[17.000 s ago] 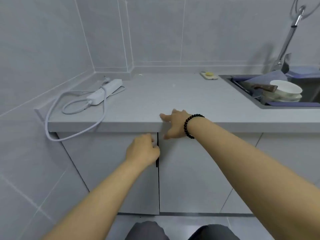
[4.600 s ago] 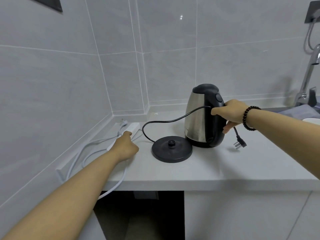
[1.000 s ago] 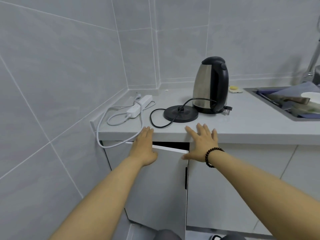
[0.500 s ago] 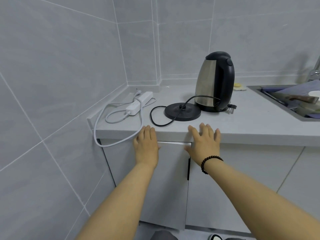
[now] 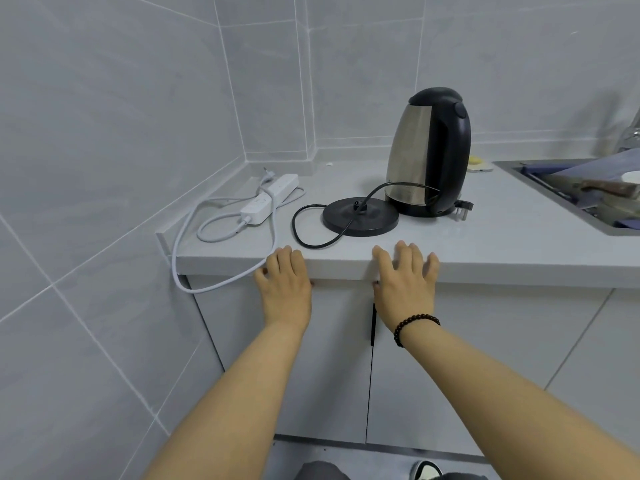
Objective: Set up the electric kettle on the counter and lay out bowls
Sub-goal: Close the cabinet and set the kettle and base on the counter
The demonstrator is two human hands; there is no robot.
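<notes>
- At the front edge of a grey counter [image 5: 485, 244], both hands lie flat with fingers spread, grasping nothing
- The left hand [image 5: 285, 289] presses palm-first on the top of the left cabinet door [image 5: 304, 368], its fingertips reaching up over the counter edge
- The right hand [image 5: 405, 285] rests the same way on the neighbouring cabinet door [image 5: 485, 358], just right of the seam between the two doors; a dark beaded bracelet [image 5: 414, 325] circles that wrist
- Both doors sit flush and shut under the counter
- Beyond the gap between the hands, a round black kettle base [image 5: 360, 216] lies on the counter, its black cord [image 5: 304, 233] looping towards the left hand
- Just beyond the right hand, and touching or nearly touching the base's far right side, a steel electric kettle [image 5: 427, 154] with black lid and handle stands upright on the counter, not on the base
- The cord's plug [image 5: 462, 207] lies loose at the kettle's right foot
- Beyond and left of the left hand, a white power strip [image 5: 272, 199] lies near the wall, its white cable [image 5: 194, 271] hanging over the counter edge
- Far right of the right hand, a sink [image 5: 540, 188] holds a white bowl [image 5: 630, 178], partly cut off by the frame
</notes>
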